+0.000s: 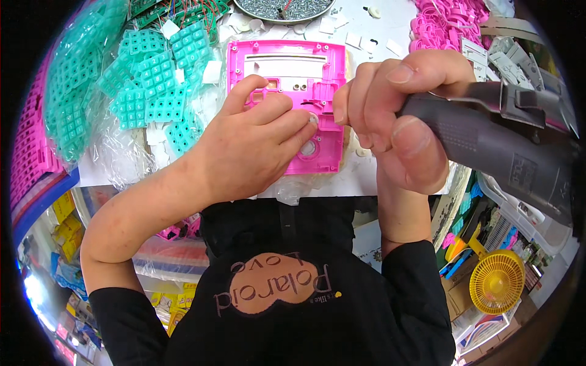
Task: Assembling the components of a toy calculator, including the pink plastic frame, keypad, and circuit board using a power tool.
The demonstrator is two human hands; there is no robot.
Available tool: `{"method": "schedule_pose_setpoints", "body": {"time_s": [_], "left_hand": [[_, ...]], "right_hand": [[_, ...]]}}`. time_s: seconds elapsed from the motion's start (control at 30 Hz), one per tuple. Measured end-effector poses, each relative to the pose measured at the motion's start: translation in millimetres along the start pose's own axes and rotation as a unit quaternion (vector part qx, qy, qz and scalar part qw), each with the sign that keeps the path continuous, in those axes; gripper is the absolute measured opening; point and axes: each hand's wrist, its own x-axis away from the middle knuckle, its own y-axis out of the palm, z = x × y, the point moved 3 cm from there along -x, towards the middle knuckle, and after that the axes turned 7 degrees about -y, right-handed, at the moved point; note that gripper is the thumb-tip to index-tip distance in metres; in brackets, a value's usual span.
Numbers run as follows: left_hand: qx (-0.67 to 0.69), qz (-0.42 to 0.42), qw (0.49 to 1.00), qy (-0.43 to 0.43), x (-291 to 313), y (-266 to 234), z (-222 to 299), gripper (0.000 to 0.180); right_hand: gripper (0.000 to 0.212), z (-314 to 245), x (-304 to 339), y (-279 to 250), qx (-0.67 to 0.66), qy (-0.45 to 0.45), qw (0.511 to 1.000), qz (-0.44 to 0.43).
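Observation:
A bright pink plastic housing (pixel 337 146) lies open side up on the white work table, with slots, posts and a round recess inside. My left hand (pixel 250 143) rests over its left and middle part. Its thumb and forefinger are pressed together against the housing, and what is between them is too small to make out. My right hand (pixel 397 116) is raised at the housing's right side, closer to the camera. Its fingers and thumb grip the end of a dark grey electric screwdriver (pixel 488 140), whose body slants off to the right. The hand hides the tool's tip.
Turquoise rubber keypads (pixel 155 76), some bagged, lie at the left. Behind the housing are a metal dish of screws (pixel 284 8) and wired circuit boards (pixel 174 11). Pink plastic parts (pixel 445 24) and white pieces (pixel 516 61) sit far right. A yellow fan (pixel 497 282) is lower right.

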Motion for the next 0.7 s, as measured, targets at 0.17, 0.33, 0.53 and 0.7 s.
{"method": "schedule_pose_setpoints", "body": {"time_s": [0.17,0.33,0.53,0.7], "left_hand": [[0.003,-0.002,1.0,-0.003,1.2,0.9,-1.1,0.026],[0.008,-0.023,1.0,0.004,-0.2,0.0,-3.6,0.025],[0.041,-0.028,0.998,0.028,-2.9,1.4,-10.8,0.033],[0.035,-0.028,0.999,0.028,-4.2,-3.2,-11.3,0.033]], "right_hand": [[0.039,-6.1,-1.7,6.1,0.012,0.08,0.995,0.058],[0.039,-4.5,-7.2,9.8,-0.014,0.065,0.996,0.064],[0.038,2.3,0.2,-3.2,-0.026,0.009,1.0,-0.012],[0.037,-2.5,9.4,-3.8,0.037,0.066,0.995,0.067]]}}
